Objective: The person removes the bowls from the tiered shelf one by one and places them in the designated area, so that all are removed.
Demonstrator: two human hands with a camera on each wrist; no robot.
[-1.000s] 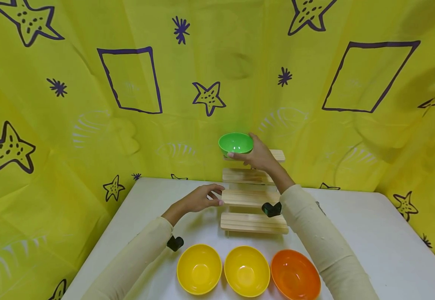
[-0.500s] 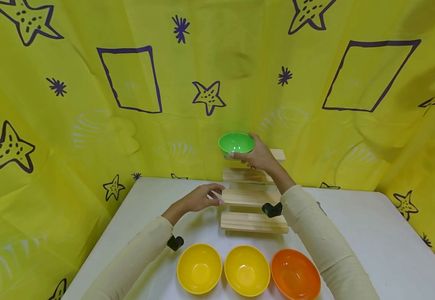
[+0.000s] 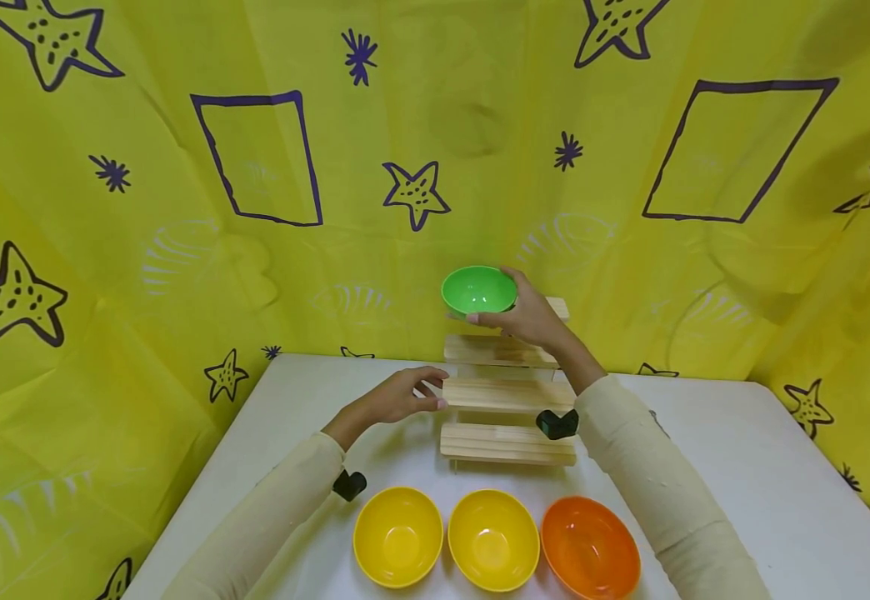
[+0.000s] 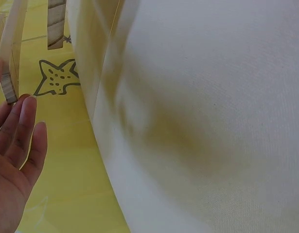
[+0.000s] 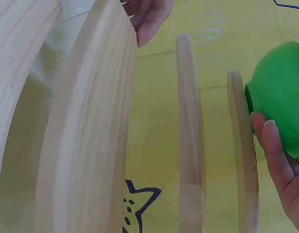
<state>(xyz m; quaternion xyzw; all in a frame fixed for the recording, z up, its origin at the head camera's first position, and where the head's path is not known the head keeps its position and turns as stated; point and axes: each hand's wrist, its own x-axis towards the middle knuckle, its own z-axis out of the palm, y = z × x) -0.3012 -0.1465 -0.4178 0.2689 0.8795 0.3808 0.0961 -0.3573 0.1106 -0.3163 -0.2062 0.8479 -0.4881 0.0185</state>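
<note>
My right hand (image 3: 531, 312) grips a small green bowl (image 3: 478, 290) by its right side, at the top step of a stepped wooden display stand (image 3: 508, 394). In the right wrist view, the green bowl (image 5: 280, 94) has its foot right beside the top plank (image 5: 244, 150); whether they touch I cannot tell. My left hand (image 3: 402, 396) holds the left end of a lower plank between thumb and fingers. The left wrist view shows that left hand (image 4: 15, 155) at the plank end (image 4: 9, 82), partly cut off by the frame.
Two yellow bowls (image 3: 398, 537) and an orange bowl (image 3: 591, 547) stand in a row on the white table (image 3: 712, 467), in front of the stand. A yellow sheet (image 3: 420, 100) with drawn stars hangs behind and at both sides.
The green bowl and my right hand have shifted slightly to the right, the forearm moving along. My left hand keeps its place on the plank.
</note>
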